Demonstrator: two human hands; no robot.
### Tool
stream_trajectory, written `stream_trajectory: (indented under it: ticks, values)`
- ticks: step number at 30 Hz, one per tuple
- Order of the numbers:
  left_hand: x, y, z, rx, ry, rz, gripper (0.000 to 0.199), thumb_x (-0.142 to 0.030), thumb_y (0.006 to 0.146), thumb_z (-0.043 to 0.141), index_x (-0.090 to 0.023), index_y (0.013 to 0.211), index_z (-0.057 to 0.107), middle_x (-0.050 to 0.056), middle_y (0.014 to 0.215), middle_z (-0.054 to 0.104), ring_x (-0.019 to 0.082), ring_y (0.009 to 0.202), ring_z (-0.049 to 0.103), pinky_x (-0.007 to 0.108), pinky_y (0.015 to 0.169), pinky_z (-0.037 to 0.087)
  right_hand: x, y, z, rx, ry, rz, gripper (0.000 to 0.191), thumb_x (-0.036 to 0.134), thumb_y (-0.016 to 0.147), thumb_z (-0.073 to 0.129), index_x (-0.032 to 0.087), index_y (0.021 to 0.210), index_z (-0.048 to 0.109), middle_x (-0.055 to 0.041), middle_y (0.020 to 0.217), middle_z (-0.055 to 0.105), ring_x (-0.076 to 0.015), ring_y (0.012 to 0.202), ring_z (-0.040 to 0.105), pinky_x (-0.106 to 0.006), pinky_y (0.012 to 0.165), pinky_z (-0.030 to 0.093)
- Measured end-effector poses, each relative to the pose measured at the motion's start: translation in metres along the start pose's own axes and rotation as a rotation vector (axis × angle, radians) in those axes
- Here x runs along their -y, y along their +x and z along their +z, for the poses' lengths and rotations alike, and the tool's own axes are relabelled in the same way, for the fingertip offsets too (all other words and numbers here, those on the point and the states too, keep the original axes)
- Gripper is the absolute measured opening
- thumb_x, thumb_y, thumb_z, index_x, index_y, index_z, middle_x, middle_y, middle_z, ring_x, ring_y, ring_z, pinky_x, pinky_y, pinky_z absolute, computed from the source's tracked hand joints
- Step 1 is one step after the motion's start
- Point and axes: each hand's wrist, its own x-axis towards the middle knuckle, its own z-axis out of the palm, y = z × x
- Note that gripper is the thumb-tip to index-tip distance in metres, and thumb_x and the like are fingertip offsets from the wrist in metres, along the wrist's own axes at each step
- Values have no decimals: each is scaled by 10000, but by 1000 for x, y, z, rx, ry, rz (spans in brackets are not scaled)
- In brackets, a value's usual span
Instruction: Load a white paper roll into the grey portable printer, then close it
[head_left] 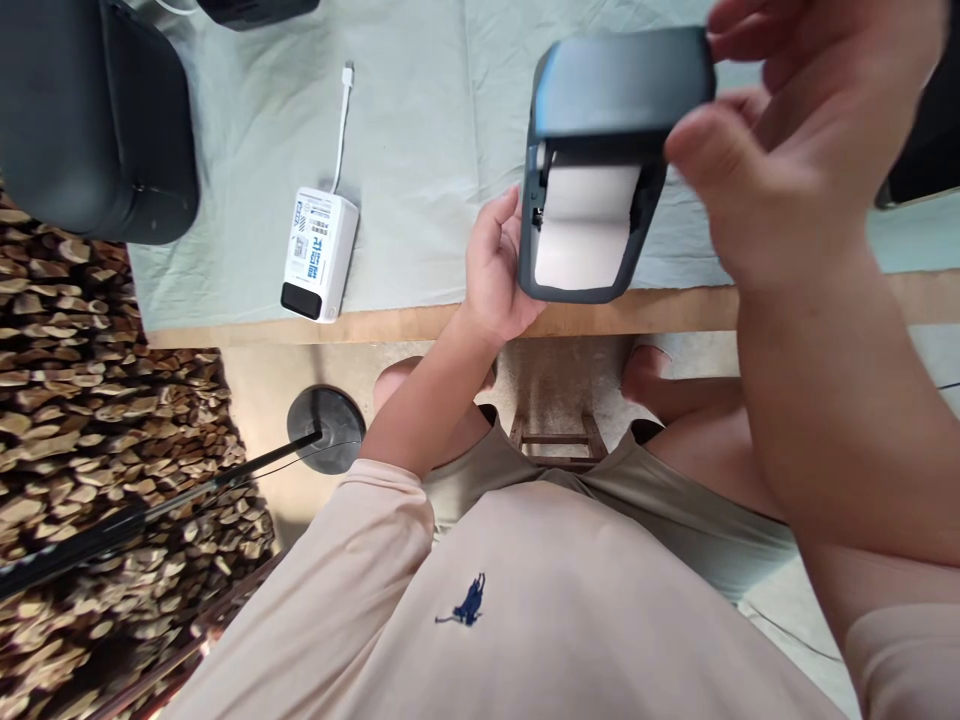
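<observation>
A dark grey portable thermal printer (528, 250) is held up over the table's front edge, its lid (626, 85) swung open at the far side. Inside the open bay lies white paper (589, 215), its loose end spread toward me. My left hand (496, 265) is closed around the printer's left side, with the fingers hidden beneath it. At the lid's right edge, my right hand (799, 150) grips with thumb near and fingers far; it is slightly blurred.
On the pale green tablecloth (412, 150) lies a white power bank (319, 255) with a short white cable (343, 130). A black case (142, 130) stands at the left. Below, a stand's round base (326, 430) rests on the floor beside stacked firewood (112, 400).
</observation>
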Motion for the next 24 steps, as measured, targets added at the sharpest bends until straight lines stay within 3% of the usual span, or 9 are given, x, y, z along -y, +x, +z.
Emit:
stream_trajectory:
  ticks: [2,4,6,8,11,13,15,18,24]
  values:
    - [0,-2,-1,18,18,7,639,-634,1157,258,-225,1272,736,85,1289,818,341,1709,544,465,1262,634,5,7,4,-163,-25,0,586,884,942,722,308,1010,803,22,881,643,-161,1029,811,-183,788,630]
    - [1,-3,-2,-4,36,20,628,-646,1157,288,-251,1360,732,80,1282,834,335,1698,559,469,1255,640,3,11,7,-212,30,31,667,918,945,635,280,871,812,6,752,599,-133,875,793,-173,707,618]
    - [2,-5,-3,-32,45,39,584,-637,1155,347,-274,1430,713,73,1287,844,338,1683,578,471,1248,646,0,13,9,-178,137,60,731,943,962,545,293,892,874,1,822,717,-147,859,799,-186,640,626]
    - [3,-5,-4,-45,45,48,574,-641,1152,378,-270,1444,704,74,1306,842,344,1682,580,456,1246,646,0,10,9,-144,186,47,704,933,981,545,341,1034,922,25,1050,830,-179,956,828,-200,620,644]
    - [2,-4,-2,-46,49,42,584,-641,1159,361,-257,1428,708,63,1319,831,346,1681,582,452,1242,649,8,4,6,-131,10,-13,464,762,1119,591,433,1213,903,78,1194,827,-168,956,818,-235,664,673]
    - [1,-5,0,-36,51,24,582,-606,1174,320,-245,1403,716,53,1305,825,338,1679,585,469,1246,646,17,1,3,-50,-199,-8,319,529,1175,598,414,1185,895,67,1097,816,-167,873,781,-329,775,721]
    - [0,-6,3,-13,39,5,549,-560,1178,328,-228,1356,727,62,1284,828,338,1687,576,480,1259,638,27,2,1,127,-431,28,258,356,1106,631,353,1106,889,37,1012,806,-228,893,784,-489,932,739]
    - [-1,-8,7,29,31,-11,462,-490,1167,380,-224,1303,732,76,1259,843,336,1708,548,474,1281,627,41,7,0,363,-715,129,239,323,1010,725,343,1199,870,-4,1052,802,-374,1101,809,-668,1083,670]
    - [3,-10,5,166,-2,41,281,-411,1112,493,-234,1211,688,56,1197,846,343,1622,647,439,1277,636,57,16,9,418,-912,352,346,302,907,881,417,1229,829,-34,780,563,-418,1109,778,-638,1000,684]
